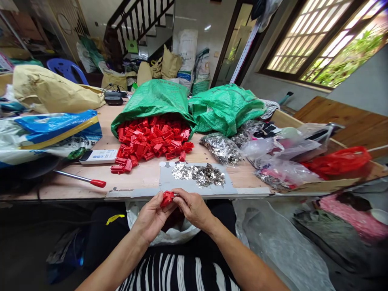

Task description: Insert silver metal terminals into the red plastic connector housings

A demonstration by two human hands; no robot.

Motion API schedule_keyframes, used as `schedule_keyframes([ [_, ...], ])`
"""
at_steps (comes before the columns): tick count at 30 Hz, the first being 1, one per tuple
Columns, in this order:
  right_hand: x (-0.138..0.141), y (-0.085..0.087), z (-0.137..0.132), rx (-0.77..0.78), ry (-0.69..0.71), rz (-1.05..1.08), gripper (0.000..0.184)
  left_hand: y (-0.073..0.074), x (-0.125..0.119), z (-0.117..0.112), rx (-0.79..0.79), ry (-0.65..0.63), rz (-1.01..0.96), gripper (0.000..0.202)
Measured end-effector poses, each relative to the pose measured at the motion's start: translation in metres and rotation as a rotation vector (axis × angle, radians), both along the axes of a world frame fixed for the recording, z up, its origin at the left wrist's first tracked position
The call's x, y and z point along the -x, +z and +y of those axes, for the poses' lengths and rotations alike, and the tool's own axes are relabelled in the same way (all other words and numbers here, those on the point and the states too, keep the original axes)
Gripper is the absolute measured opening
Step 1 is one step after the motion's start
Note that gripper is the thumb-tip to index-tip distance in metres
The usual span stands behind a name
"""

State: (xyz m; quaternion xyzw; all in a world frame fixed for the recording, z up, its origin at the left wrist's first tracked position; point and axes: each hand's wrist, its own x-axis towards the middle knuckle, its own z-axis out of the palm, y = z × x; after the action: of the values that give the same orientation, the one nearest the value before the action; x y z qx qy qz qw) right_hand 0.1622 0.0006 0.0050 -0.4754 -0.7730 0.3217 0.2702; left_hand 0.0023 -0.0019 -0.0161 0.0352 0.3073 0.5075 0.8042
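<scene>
Both my hands meet just below the table's front edge, over my lap. My left hand [151, 216] grips a small red plastic part [167, 198] between thumb and fingers. My right hand [192, 207] pinches the same part from the right side, fingers curled onto it. On the table straight ahead, a pile of small shiny metal pieces [198, 174] lies on a grey sheet [182, 186]. Beyond it, a heap of red plastic parts [151, 139] spills out of an open green sack [154, 99].
A second green sack [226, 107] and clear bags of metal pieces [221, 147] lie to the right, with a red bag [339, 159]. At left are a white remote [98, 156], a red-handled tool [81, 178] and a blue-white sack [51, 133]. A white bag [174, 235] sits in my lap.
</scene>
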Motion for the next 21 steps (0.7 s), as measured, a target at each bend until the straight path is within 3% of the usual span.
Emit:
schedule_keyframes([
  [6,-0.003,-0.012,0.008,0.05,-0.038,0.082,0.037,-0.007,0.001,-0.002,-0.142,-0.075,0.067,0.01],
  [10,-0.012,-0.016,0.027,0.064,-0.071,0.036,0.033,-0.018,0.008,-0.001,-0.318,-0.128,0.457,0.019],
  [12,-0.017,-0.015,0.04,-0.016,-0.144,-0.082,0.028,-0.026,0.011,0.0,-0.382,-0.145,0.667,0.018],
  [15,-0.023,-0.012,0.063,-0.114,-0.265,-0.354,0.025,-0.037,0.013,0.001,-0.441,-0.198,0.774,0.019],
  [21,-0.017,-0.005,0.116,-0.021,-0.495,-0.665,0.03,-0.048,0.016,0.001,-0.48,-0.23,0.859,0.016],
])
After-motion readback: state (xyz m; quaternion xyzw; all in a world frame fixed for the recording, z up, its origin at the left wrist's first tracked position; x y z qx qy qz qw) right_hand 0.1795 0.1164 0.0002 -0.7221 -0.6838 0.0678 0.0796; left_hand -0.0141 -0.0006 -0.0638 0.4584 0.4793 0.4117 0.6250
